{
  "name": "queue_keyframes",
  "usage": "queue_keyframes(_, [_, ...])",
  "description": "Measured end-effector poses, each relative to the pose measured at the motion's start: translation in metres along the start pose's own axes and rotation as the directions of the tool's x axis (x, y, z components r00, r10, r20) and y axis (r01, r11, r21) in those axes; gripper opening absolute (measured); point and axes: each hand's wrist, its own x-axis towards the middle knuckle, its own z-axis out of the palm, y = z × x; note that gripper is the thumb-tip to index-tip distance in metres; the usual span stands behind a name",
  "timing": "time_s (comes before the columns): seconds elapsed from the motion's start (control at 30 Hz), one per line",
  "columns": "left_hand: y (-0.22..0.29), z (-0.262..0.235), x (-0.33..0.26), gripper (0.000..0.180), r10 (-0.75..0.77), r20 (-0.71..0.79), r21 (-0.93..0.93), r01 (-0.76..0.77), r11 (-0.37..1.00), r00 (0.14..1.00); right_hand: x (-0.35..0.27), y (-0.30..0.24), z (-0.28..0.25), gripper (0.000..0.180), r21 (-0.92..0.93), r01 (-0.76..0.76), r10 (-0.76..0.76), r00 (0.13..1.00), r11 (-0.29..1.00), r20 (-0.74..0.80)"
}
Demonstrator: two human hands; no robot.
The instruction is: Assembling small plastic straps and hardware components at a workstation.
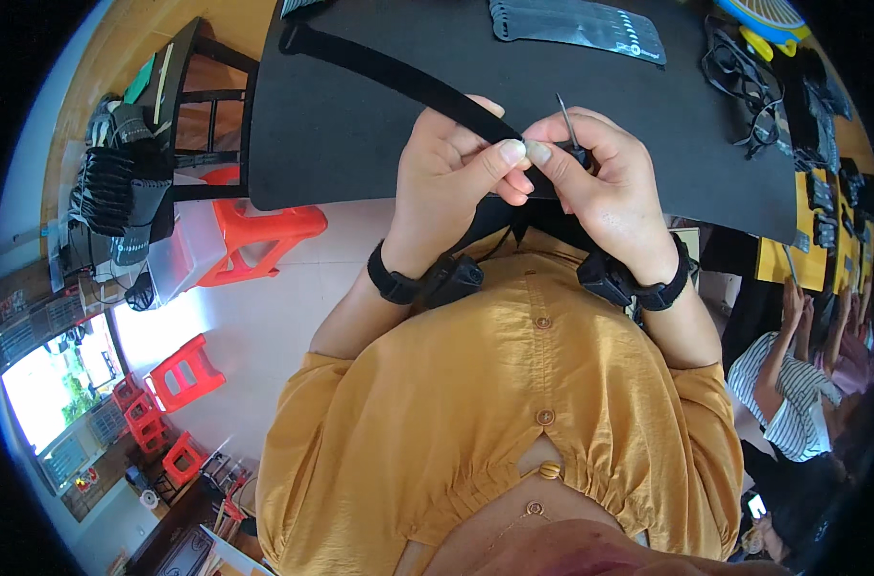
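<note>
A black strap (408, 79) runs across the black table (360, 144) into both hands: the left hand (451, 182) pinches it, the right hand (600, 182) grips it with a thin metal tool (565, 117). Red stools (254, 235) stand on the pale floor (264, 336).

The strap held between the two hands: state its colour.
The strap is plain black, matching the black table under it; the head view shows it best.

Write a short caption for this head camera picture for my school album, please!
Two hands, left hand and right hand, pinch a black strap over a dark table.
</note>
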Motion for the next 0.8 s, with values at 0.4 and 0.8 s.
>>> queue_keyframes(0.4, [0.018, -0.009, -0.020, 0.012, 0.155, -0.171, 0.577, -0.029, 0.816, 0.973, 0.006, -0.005, 0.018, 0.010, -0.311, 0.260, -0.282, 0.959, 0.914, -0.027])
queue_keyframes(0.8, [0.019, -0.021, -0.031, 0.008, 0.293, -0.001, 0.865, -0.146, 0.480, 0.956, -0.003, -0.001, 0.046, 0.015, -0.406, 0.386, -0.378, 0.920, 0.828, 0.104])
